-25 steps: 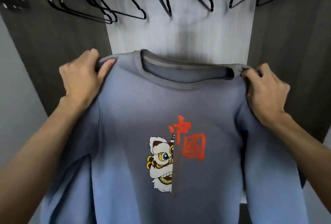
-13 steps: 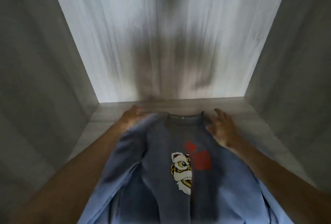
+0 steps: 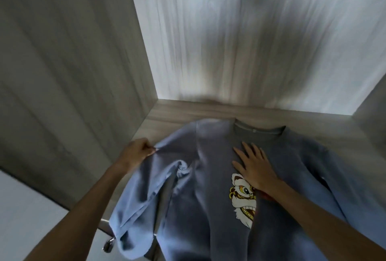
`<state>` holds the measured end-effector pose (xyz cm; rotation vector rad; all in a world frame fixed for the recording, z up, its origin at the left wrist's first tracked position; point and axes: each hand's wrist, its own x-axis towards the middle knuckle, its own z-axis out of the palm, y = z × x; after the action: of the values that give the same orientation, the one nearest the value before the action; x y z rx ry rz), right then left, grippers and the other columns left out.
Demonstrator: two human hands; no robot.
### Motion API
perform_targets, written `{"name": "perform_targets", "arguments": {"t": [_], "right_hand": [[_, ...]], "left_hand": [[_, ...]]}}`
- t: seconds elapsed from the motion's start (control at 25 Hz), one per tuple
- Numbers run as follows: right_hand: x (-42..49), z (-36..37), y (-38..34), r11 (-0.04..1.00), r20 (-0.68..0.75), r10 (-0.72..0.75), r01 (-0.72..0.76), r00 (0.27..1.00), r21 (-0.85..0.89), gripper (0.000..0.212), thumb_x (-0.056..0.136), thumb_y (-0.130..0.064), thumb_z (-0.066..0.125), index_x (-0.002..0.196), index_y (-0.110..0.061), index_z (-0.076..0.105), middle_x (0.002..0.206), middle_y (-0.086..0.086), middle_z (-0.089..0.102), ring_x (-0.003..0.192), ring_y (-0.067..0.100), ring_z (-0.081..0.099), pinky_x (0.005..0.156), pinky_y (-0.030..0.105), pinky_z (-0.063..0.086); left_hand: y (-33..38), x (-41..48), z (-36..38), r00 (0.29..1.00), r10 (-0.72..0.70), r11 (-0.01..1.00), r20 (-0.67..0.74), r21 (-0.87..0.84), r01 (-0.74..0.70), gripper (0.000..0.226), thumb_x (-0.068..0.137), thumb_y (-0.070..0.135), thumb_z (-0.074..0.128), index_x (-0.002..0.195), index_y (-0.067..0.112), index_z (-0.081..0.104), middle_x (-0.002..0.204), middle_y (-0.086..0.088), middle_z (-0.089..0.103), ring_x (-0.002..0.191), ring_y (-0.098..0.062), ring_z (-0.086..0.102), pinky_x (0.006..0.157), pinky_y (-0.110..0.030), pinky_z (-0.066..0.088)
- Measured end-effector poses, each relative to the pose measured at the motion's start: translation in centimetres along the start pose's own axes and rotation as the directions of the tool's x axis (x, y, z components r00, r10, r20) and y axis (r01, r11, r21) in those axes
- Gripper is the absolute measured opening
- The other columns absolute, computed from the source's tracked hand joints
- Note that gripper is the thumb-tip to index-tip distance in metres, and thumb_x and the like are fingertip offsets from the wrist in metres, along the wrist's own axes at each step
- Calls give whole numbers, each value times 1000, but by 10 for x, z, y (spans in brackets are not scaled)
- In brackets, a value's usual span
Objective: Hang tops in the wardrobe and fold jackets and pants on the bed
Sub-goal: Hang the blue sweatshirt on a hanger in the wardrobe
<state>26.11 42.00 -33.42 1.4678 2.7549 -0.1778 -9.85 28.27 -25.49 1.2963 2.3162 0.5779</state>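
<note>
My left hand (image 3: 139,155) pinches the sleeve of the blue sweatshirt (image 3: 208,177) lying on the wardrobe shelf (image 3: 173,112). My right hand (image 3: 253,166) presses flat, fingers spread, on its chest.

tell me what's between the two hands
Only blue sweatshirt fabric lies between the left hand and right hand, seen in the head view.

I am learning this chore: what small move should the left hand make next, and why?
Probably the left hand should draw the sleeve it pinches outward to flatten it: that sleeve is bunched and hangs over the shelf edge, while the right hand presses the sweatshirt flat.
</note>
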Motion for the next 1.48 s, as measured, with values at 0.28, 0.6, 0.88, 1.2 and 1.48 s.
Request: {"name": "perform_targets", "arguments": {"t": [0.28, 0.6, 0.88, 1.2, 1.48], "right_hand": [[-2, -39, 12, 952, 149, -33, -15, 988, 306, 59, 99, -43, 51, 152, -23, 34, 163, 6, 20, 150, 25, 14, 122, 40, 16], [-75, -215, 120, 806, -201, 272, -108, 941, 583, 15, 96, -20, 63, 110, -22, 69, 101, -6, 66, 92, 13, 63, 70, 6, 41], [-159, -407, 140, 520, -467, 550, 154, 692, 840, 12, 95, -7, 58, 100, -19, 59, 92, 4, 66, 59, 10, 64, 57, 21, 49], [-228, -512, 152, 364, -529, 767, 432, 363, 825, 56, 89, -26, 69, 134, -6, 44, 122, 11, 51, 75, 21, 72, 64, 30, 58], [-246, -549, 150, 275, -545, 825, 737, 148, 617, 23, 91, -20, 65, 109, -16, 52, 93, 2, 51, 58, 18, 67, 58, 28, 59]], "left_hand": [[98, 11, 50, 911, 413, 852, 1, 352, -387, 66, 92, 40, 63, 149, 16, 38, 157, -14, 32, 141, -34, 34, 114, -44, 31], [235, 37, 84, 657, 356, 695, 665, 282, -662, 53, 98, 45, 56, 142, 17, 49, 146, -4, 51, 129, -22, 50, 101, -25, 36], [461, -25, -66, 443, 866, 458, 231, -8, -889, 28, 92, 44, 64, 117, 30, 62, 111, 7, 71, 102, -11, 67, 97, -29, 47], [566, -96, -128, 290, 936, 303, 198, -40, -952, 23, 94, 44, 62, 110, 28, 65, 100, 7, 73, 86, -14, 72, 87, -35, 53], [587, -118, -134, 259, 942, 268, 213, -18, -963, 26, 95, 41, 61, 114, 24, 64, 104, 3, 72, 88, -18, 72, 88, -38, 54]]}}
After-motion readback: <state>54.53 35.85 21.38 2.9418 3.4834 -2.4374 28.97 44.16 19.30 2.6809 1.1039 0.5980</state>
